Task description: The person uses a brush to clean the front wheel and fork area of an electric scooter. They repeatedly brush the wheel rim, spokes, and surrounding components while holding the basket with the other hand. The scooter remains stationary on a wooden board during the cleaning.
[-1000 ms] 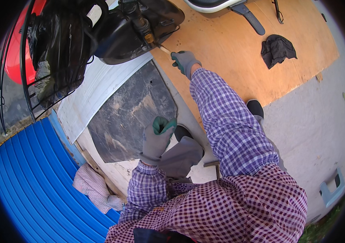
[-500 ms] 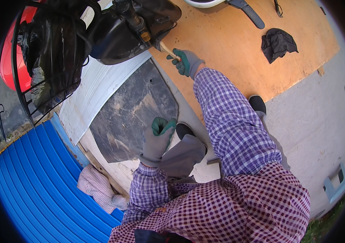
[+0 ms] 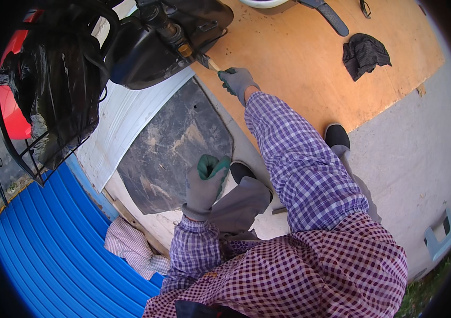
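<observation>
My right hand (image 3: 237,84), in a grey glove with green palm and fingertips, reaches out at the upper middle. Its fingers close round a slim wooden-handled brush (image 3: 213,64). The brush's dark flat end meets the lower part of a black curved vehicle part (image 3: 146,61), beside a shock absorber (image 3: 164,25) with a yellowish-brown end; whether it touches is too small to tell. Nearer to me, my left hand (image 3: 204,183), gloved alike, is curled into a loose fist above a dark, dusty mat (image 3: 175,143). Nothing shows inside its curled fingers.
A black metal rack with a black plastic bag (image 3: 66,85) stands at upper left. Blue corrugated sheeting (image 3: 61,233) lies lower left, with a checked cloth (image 3: 135,246). On the wooden board (image 3: 289,58) lie a dark cloth (image 3: 364,55) and a black strap (image 3: 331,20). A light-blue stool (image 3: 441,238) is at right.
My right hand has shifted slightly left and turned over, its back now showing more, with the brush still held. The left hand stays in place. The view has tilted a little.
</observation>
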A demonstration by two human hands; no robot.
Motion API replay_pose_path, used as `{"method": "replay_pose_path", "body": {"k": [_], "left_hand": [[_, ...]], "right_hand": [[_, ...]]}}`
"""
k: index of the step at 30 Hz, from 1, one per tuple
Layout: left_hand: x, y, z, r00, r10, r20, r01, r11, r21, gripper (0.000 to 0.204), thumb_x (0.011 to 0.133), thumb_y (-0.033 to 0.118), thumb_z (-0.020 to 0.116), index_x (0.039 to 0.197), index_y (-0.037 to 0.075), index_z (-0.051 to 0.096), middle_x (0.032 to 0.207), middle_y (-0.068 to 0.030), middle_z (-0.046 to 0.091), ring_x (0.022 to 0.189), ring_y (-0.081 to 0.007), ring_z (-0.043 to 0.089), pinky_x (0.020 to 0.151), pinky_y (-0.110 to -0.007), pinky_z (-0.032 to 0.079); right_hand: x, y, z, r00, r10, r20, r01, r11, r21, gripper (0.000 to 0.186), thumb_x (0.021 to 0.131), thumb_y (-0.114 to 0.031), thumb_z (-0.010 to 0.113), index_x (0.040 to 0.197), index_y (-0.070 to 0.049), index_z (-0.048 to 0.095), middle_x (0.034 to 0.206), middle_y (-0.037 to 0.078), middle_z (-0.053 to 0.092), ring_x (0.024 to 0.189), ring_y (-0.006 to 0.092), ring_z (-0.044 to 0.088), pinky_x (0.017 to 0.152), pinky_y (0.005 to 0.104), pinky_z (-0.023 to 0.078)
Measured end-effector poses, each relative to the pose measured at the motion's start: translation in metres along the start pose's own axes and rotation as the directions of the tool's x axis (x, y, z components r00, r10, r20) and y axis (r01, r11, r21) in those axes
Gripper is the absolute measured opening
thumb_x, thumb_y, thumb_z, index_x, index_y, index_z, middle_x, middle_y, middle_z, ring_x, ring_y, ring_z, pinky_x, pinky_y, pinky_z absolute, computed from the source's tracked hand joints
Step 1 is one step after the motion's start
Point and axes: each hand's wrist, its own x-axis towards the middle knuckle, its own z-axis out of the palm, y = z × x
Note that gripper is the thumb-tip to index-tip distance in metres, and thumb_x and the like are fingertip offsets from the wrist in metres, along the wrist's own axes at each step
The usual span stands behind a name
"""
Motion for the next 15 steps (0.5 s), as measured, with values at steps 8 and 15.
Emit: {"method": "replay_pose_path", "body": {"k": [8, 15], "left_hand": [[0.004, -0.008, 0.001, 0.998, 0.061, -0.017, -0.061, 0.998, 0.0, 0.02, 0.092, 0.009, 0.076, 0.084, 0.001, 0.06, 0.068, 0.0024, 0.054, 0.063, -0.0039, 0.045, 0.055, -0.026, 0.039], [0.004, -0.01, 0.003, 0.999, 0.04, -0.027, -0.04, 0.999, -0.007, 0.022, 0.093, 0.011, 0.077, 0.083, 0.001, 0.059, 0.068, 0.0028, 0.053, 0.062, -0.0037, 0.044, 0.054, -0.026, 0.038]], "right_hand": [[0.012, 0.014, 0.015, 0.999, -0.042, -0.006, 0.042, 0.999, -0.016, 0.033, 0.094, -0.036, 0.069, 0.102, -0.005, 0.076, 0.079, 0.008, 0.072, 0.07, 0.0178, 0.065, 0.067, 0.0351, 0.052], [0.014, 0.034, 0.035, 0.979, -0.057, -0.197, 0.071, 0.995, 0.066, 0.038, 0.091, -0.04, 0.071, 0.097, -0.003, 0.076, 0.078, 0.01, 0.072, 0.07, 0.0241, 0.066, 0.071, 0.0401, 0.052]]}}
